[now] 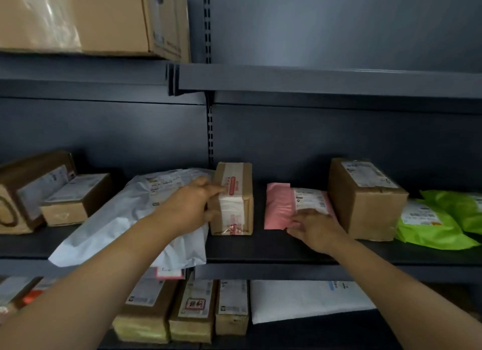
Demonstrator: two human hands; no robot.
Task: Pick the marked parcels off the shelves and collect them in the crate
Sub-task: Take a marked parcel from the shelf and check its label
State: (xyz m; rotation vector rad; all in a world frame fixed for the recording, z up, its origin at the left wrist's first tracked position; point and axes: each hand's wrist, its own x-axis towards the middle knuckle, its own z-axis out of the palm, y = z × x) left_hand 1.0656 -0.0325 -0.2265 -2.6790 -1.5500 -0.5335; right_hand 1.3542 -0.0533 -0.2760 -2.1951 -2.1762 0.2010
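On the middle shelf (260, 253) a narrow cardboard box (236, 193) with red-printed tape stands in the centre. My left hand (190, 206) wraps its left side, thumb on top and fingers along the front. To its right lies a pink mailer bag (280, 206) with a white label. My right hand (317, 229) rests on the bag's near right corner, fingers spread on it. A large white poly mailer (117, 219) lies under my left forearm. The crate is not in view.
A brown box (365, 201) and green bags (438, 224) sit right of the pink bag. Two cardboard boxes (52, 195) stand at the left. A big carton (91, 18) fills the top shelf. The lower shelf holds several small boxes (193, 310) and a white envelope (307, 300).
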